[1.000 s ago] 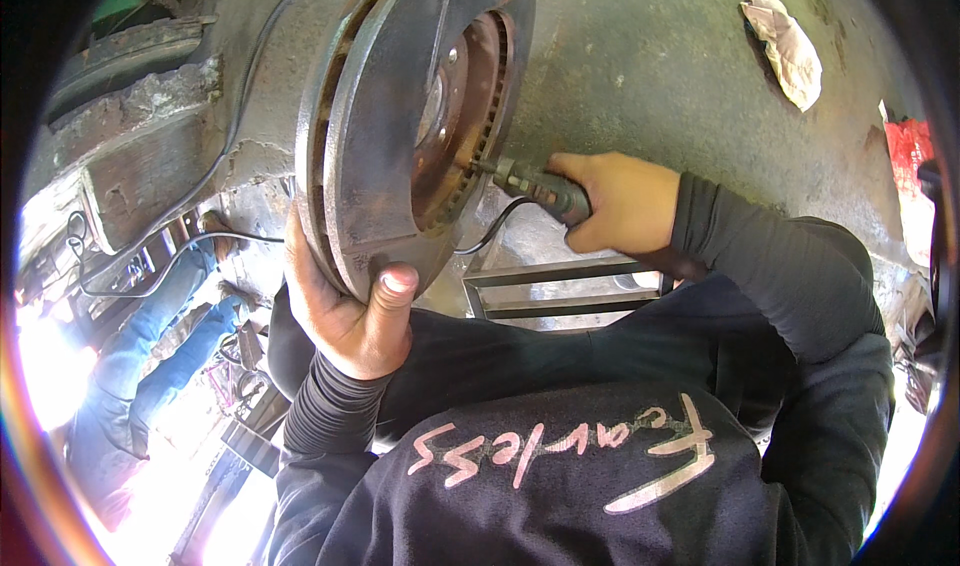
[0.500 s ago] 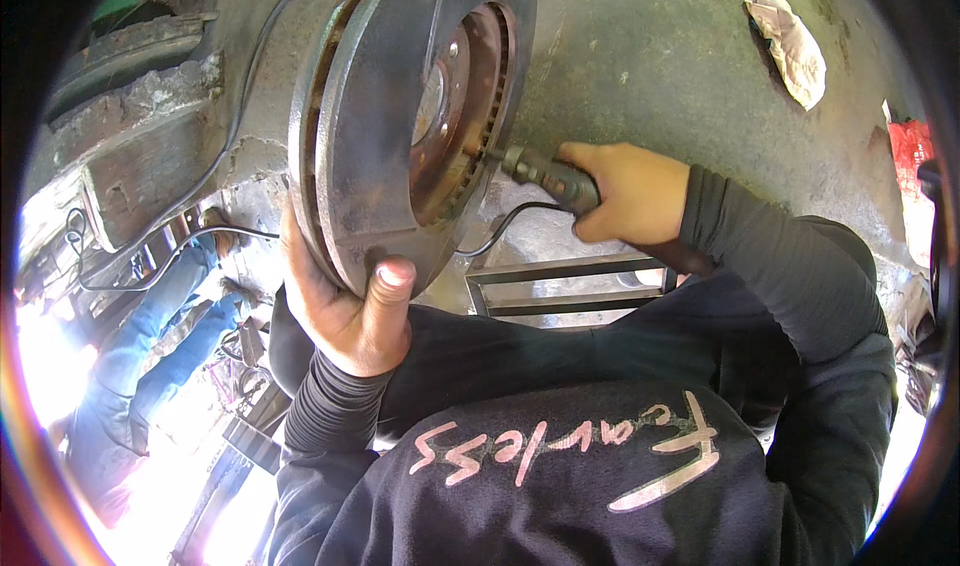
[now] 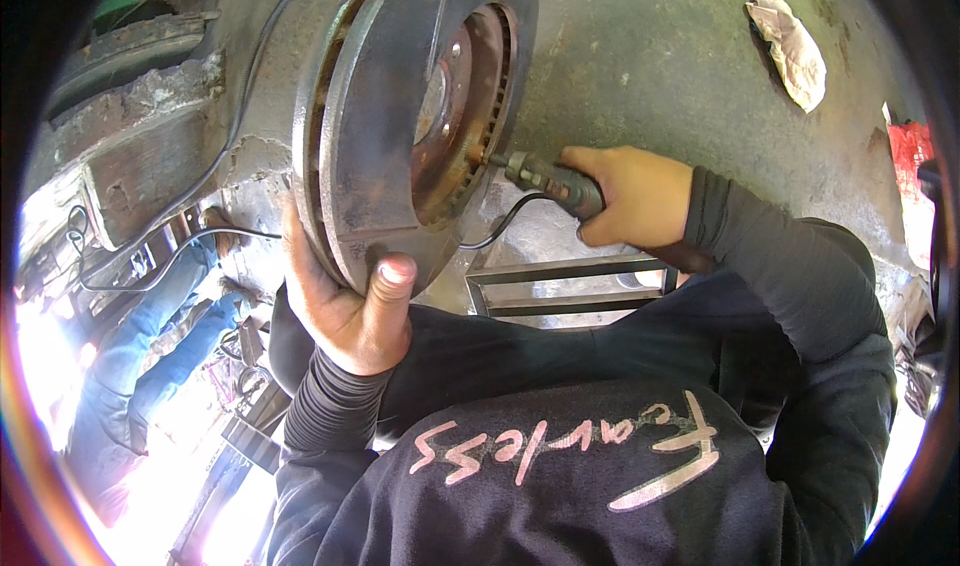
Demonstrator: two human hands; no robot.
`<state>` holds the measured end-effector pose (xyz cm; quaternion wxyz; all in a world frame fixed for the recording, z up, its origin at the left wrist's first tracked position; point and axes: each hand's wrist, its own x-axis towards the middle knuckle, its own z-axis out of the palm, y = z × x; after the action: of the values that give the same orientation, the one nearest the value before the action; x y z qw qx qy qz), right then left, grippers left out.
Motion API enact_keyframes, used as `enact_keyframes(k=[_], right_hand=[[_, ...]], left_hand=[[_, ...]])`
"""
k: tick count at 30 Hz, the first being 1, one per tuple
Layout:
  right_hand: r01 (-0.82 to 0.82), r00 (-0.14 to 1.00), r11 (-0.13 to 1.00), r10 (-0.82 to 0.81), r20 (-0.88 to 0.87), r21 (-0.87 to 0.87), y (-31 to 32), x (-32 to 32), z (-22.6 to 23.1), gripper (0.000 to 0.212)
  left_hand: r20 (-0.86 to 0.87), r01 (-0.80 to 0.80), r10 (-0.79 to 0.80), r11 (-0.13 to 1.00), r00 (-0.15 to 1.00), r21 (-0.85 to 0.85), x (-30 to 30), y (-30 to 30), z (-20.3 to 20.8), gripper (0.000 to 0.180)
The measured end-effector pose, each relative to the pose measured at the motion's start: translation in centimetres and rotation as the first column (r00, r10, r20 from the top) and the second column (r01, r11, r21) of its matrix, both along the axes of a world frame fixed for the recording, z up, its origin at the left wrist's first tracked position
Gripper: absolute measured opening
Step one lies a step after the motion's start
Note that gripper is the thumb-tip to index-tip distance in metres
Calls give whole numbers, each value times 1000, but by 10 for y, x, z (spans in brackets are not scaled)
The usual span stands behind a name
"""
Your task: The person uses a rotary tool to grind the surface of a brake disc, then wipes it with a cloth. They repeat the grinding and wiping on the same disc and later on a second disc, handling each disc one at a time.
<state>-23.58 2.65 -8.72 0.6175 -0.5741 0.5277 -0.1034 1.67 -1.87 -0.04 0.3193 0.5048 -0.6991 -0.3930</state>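
The brake disc [image 3: 400,126], rusty and grey, is held upright on edge, its lower rim clamped in the grip of the left hand [image 3: 345,311], with the thumb pressed on the near face. A small rotary tool [image 3: 550,181] is clasped in the grip of the right hand [image 3: 635,196], its tip set against the disc's inner hub, just right of the left grip. A metal frame [image 3: 570,286] is seen below the right grip on the concrete floor [image 3: 660,56], and a crumpled rag [image 3: 790,41] lies well beyond it.

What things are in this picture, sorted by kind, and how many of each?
Rusty brake disc, held by the left hand: 1
Corded hand tool, in the right hand: 1
Metal frame on the ground: 1
Crumpled rag: 1
Total: 4 things
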Motion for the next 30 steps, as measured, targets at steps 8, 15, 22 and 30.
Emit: enact_keyframes(k=[8, 15, 22, 30], right_hand=[[94, 995, 996, -94, 33, 4, -4, 0, -5, 43], [14, 1000, 999, -14, 9, 41, -1, 2, 4, 54], [-11, 999, 998, 8, 49, 59, 0, 4, 6, 50], [1, 1000, 998, -3, 30, 58, -2, 1, 8, 47]], left_hand=[[0, -26, 26, 999, 1000, 21, 1, 2, 2, 101], [-12, -8, 8, 1000, 1000, 15, 2, 2, -1, 101], [-23, -17, 17, 1000, 1000, 11, 3, 2, -2, 99], [-17, -19, 19, 1000, 1000, -3, 4, 1, -4, 99]])
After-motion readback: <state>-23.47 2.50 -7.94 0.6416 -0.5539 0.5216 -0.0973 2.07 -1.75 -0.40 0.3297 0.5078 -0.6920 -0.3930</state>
